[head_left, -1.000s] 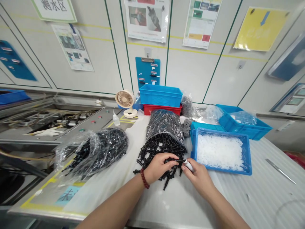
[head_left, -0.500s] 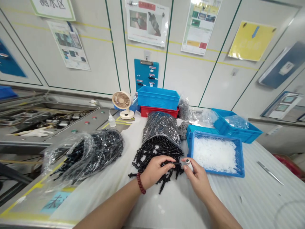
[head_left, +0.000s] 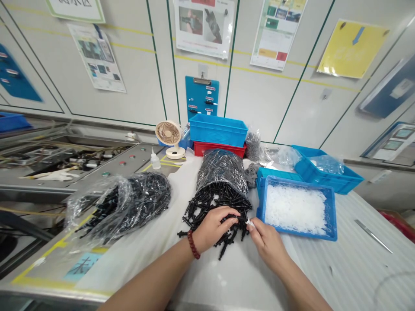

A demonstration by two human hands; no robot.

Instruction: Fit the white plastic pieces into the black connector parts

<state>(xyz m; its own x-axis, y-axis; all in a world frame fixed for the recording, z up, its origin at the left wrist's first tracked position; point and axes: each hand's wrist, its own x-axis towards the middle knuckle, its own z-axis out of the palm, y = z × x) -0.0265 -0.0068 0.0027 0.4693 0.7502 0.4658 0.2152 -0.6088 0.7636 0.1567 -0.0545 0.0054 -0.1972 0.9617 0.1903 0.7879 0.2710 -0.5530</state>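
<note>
My left hand (head_left: 218,224), with a dark red bead bracelet at the wrist, pinches a thin black plastic part (head_left: 240,218) at the front of the pile. My right hand (head_left: 267,239) is closed around a small white cylindrical piece (head_left: 249,222), mostly hidden by the fingers. The white piece meets or nearly meets the right end of the black part; exact contact is unclear. Beneath and beyond my left hand, many similar black parts (head_left: 223,250) spill from a clear plastic bag (head_left: 223,168).
A blue tray (head_left: 301,235) of small translucent white pieces stands right of my hands. Tweezers (head_left: 372,235) lie farther right. Another bag of black parts (head_left: 145,198) is at left. Behind are a fan (head_left: 168,133), a dropper bottle (head_left: 155,160), a blue bin (head_left: 218,131) and a red bin (head_left: 204,149).
My right hand has turned and moved slightly left, bringing the white piece to the black part's end. My left hand keeps its grip. The view has shifted a little.
</note>
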